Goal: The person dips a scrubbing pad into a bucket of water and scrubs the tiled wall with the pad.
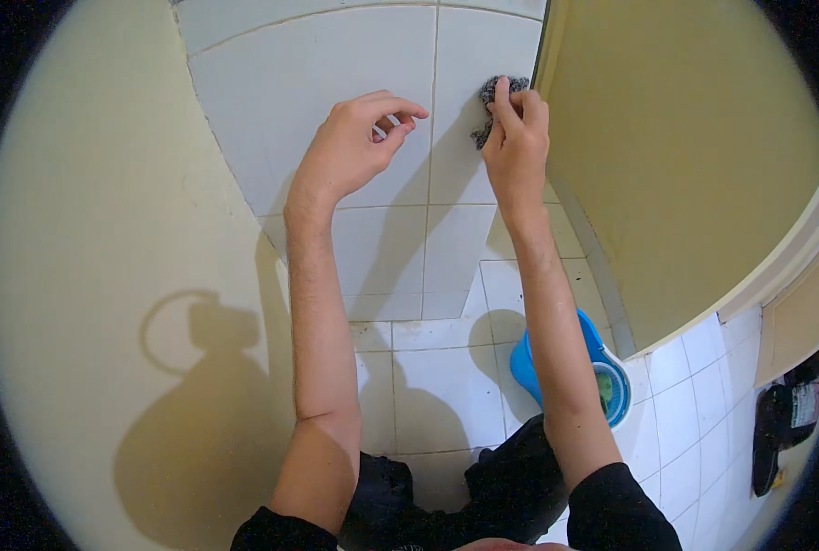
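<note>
My right hand presses a dark grey, curly scouring pad against the white tiled wall, close to its right edge. The pad looks like steel wool. Part of it sticks out below my fingers, and the rest is covered by them. My left hand hovers in front of the same tiles, further left, with its fingers loosely curled and a gap between thumb and forefinger. Nothing shows in it.
On the floor tiles to the right stands a blue bucket with something green inside, partly behind my right forearm. A plain cream wall rises on the left. An open cream door panel stands on the right. Dark items lie at the far right.
</note>
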{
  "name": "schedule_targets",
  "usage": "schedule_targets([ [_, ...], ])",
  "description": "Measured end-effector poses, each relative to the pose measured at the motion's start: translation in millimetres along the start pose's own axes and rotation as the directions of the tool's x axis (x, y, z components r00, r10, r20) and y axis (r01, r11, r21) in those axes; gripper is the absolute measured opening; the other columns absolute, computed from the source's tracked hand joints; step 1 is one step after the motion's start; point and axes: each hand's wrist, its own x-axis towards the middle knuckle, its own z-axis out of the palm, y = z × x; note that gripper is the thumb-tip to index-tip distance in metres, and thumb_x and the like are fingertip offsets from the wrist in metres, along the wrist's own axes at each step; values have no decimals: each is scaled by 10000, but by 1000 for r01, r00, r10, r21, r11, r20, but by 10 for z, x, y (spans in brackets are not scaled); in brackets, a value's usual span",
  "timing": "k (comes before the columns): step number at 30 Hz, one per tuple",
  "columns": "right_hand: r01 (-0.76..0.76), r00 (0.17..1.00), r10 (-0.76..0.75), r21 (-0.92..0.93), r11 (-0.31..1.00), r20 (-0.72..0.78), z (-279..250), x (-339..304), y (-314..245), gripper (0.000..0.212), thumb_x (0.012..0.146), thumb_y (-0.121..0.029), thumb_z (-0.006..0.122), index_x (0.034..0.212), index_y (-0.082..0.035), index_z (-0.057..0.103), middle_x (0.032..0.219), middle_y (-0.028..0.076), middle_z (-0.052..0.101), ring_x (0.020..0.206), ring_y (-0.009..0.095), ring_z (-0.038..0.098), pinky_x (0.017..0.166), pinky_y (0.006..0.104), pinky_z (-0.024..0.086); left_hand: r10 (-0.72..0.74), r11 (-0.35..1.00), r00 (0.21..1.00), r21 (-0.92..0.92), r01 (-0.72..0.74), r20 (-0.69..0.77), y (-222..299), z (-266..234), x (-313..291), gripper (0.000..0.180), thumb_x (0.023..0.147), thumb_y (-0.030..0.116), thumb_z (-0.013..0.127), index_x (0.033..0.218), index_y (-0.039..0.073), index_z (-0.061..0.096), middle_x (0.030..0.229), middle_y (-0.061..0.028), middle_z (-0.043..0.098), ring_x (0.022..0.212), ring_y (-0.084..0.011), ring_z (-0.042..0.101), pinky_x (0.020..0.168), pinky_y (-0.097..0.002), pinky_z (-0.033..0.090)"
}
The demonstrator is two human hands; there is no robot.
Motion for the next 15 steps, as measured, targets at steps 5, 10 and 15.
schedule_targets([
  [5,123,990,-128,-75,990,-62,53,-304,148,525,756,121,623,1274,44,657,987,144,594,892,333,560,770,423,507,22,1000,1000,-3,-22,-10,44,81,22,181,975,101,691,1137,77,767,998,-37,741,819,-133,656,741,-292,539],
  [10,139,988,-146,-120,983,-45,48,-2,87,462,767,75,627,1219,-10,674,994,164,611,941,350,587,790,435,513,20,1000,1000,-24,-20,17,-171,36,54,194,974,116,700,1153,87,768,971,-34,751,810,-124,653,747,-295,540],
  [15,135,987,-141,-83,987,-71,159,-17,279,270,952,34,595,1197,33,708,977,212,609,910,366,608,785,444,499,1,984,1000,177,-4,18,34,21,107,230,934,126,707,1121,13,779,909,-115,766,792,-167,694,741,-336,572],
])
